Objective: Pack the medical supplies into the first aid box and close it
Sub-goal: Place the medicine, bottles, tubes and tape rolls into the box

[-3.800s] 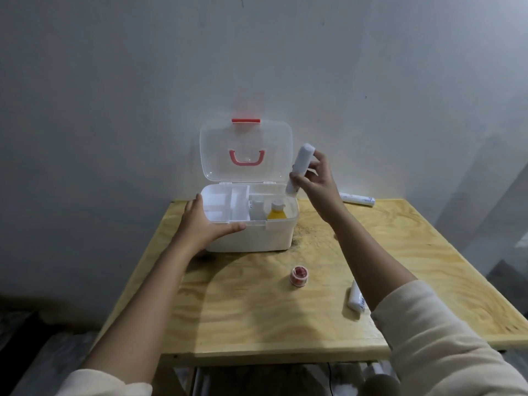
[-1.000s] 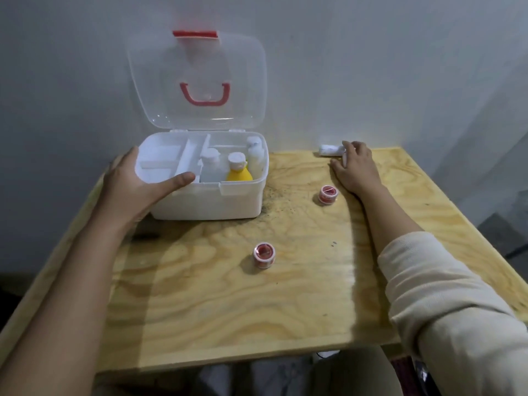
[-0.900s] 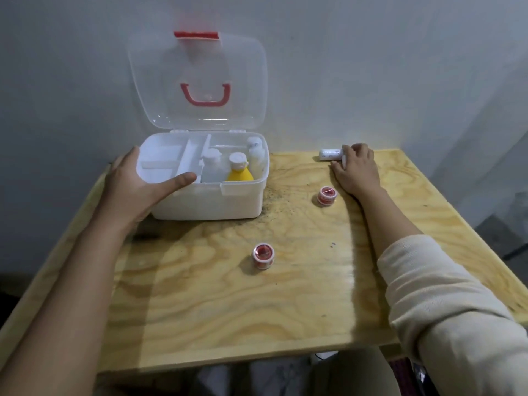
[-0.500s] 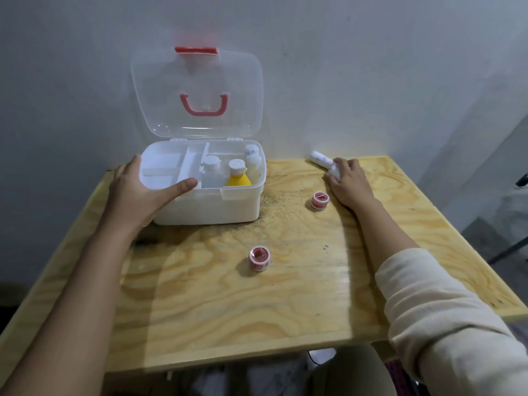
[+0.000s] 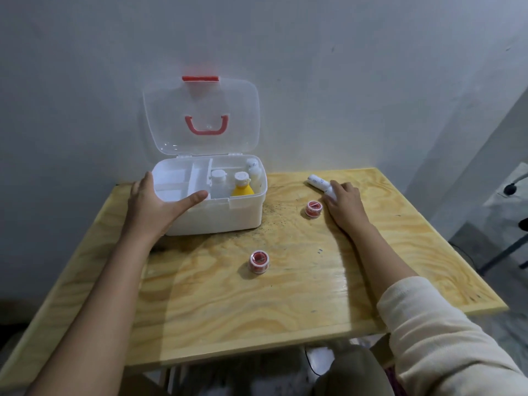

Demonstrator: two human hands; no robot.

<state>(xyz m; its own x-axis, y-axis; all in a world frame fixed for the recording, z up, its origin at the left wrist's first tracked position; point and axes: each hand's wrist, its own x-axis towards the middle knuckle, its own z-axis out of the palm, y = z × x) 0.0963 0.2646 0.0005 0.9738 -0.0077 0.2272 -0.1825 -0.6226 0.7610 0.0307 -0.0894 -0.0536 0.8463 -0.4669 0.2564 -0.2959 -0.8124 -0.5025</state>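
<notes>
The white first aid box (image 5: 217, 217) stands open at the back left of the wooden table (image 5: 285, 295), its clear lid (image 5: 200, 115) upright against the wall. Inside stand a yellow bottle (image 5: 242, 187) and white bottles (image 5: 218, 178). My left hand (image 5: 155, 205) grips the box's front left corner, thumb on the rim. My right hand (image 5: 343, 204) lies on the table at the back right, fingers closed around one end of a white tube (image 5: 317, 182). Two small red-and-white tape rolls rest on the table, one (image 5: 313, 208) beside my right hand, one (image 5: 258, 261) in the middle.
A grey wall rises right behind the table. Dark specks are scattered on the wood to the right of the box. Beyond the table's right edge are the floor and dark stand legs (image 5: 511, 247).
My right hand has closed on the white tube and turned it from lying sideways to pointing away to the left. My left hand has stayed on the box. The camera has tilted up.
</notes>
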